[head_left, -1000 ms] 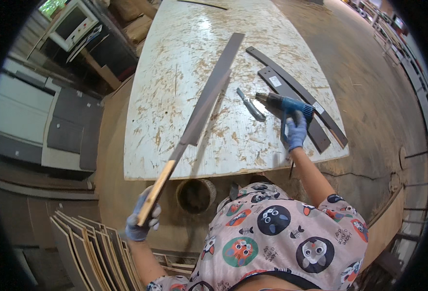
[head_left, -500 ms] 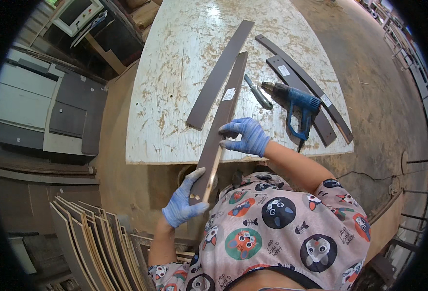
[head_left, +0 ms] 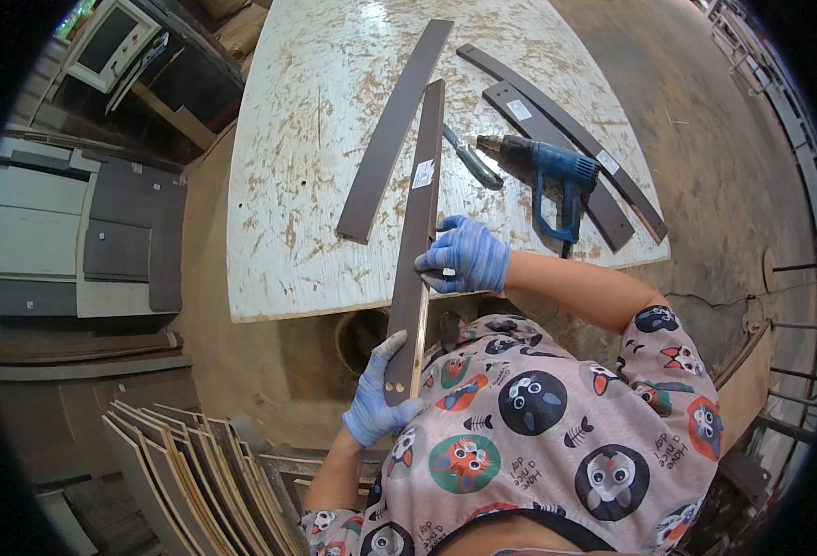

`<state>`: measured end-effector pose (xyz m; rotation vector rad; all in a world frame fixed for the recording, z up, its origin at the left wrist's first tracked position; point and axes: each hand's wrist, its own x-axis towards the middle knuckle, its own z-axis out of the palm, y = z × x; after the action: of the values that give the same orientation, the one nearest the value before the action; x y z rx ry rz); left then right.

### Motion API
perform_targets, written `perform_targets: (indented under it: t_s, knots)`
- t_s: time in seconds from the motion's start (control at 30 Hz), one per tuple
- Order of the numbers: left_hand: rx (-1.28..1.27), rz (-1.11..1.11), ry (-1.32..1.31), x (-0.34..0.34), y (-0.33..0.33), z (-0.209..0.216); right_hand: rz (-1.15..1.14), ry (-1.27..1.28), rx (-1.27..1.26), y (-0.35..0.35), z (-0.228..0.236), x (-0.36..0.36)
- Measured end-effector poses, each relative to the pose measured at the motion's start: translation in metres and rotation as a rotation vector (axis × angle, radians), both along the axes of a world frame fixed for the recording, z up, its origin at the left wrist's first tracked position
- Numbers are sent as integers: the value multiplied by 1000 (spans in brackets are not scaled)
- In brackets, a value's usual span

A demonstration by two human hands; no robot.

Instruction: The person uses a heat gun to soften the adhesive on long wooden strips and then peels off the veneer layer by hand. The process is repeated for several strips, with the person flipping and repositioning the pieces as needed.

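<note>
The big pale table (head_left: 334,139) holds a long dark strip (head_left: 418,232) that runs from far away on the table back over the edge toward the person. The right hand (head_left: 469,255) pinches the strip's middle, and the left hand (head_left: 376,398) grips its near end, closest to the body. A small white label (head_left: 423,173) sits on the strip, and two more, label one (head_left: 520,109) and label two (head_left: 608,162), sit on darker strips (head_left: 566,139) beside the blue heat gun (head_left: 547,171).

Long dark brown strip (head_left: 418,232), white label, lengthwise over table edge
</note>
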<state>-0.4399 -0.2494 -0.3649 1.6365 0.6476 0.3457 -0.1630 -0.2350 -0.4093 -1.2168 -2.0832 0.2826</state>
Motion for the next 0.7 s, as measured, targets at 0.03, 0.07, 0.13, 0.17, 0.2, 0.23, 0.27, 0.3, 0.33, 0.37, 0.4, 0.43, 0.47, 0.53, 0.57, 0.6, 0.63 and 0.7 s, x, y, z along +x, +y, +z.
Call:
perform_targets:
  t_s: [0.03,0.07,0.13,0.17,0.2,0.23,0.27,0.3,0.33,0.37,0.4,0.43,0.47,0.53,0.57,0.6,0.63,0.7]
  knots:
    - [9,-1,-1,0,0,0,-3,-3,15,0,-1,-1]
    - [-11,16,-18,0,0,0,-4,-7,29,0,-1,-2]
    - [-52,52,-52,-1,-2,-2,-27,-10,74,0,-3,-5]
    - [-32,40,-36,-1,-1,0,-39,-10,98,1,-4,-6]
    - [-11,28,-20,1,-2,3,-82,14,72,5,-7,-2]
    - [9,17,-3,2,-2,6,-124,39,45,12,-11,6]
    - [56,23,-9,5,-5,8,-163,60,24,16,-13,12]
    - [0,44,-28,5,-4,9,-240,222,-47,11,-11,11]
    - [-57,66,-46,5,-4,10,-259,348,-104,11,-13,15]
    - [-123,87,-59,3,-5,11,-280,479,-173,11,-20,21]
    - [-181,110,-78,3,-6,13,-295,603,-234,14,-25,28]
    - [-190,100,-80,2,-6,12,-397,631,-167,22,-40,37]
    - [-182,114,-75,2,-7,5,-548,588,-172,31,-54,47]
    - [-176,131,-55,-1,-10,-20,-829,127,-288,53,-92,80]
    - [-192,127,-90,-3,-8,-45,-882,6,-299,63,-105,89]
    - [-125,125,-42,-2,-7,-63,-929,-116,-310,72,-117,96]
    - [-59,119,10,0,-7,-76,-978,-236,-325,79,-129,102]
    - [192,92,152,3,-6,-111,-1034,-302,-397,93,-160,116]
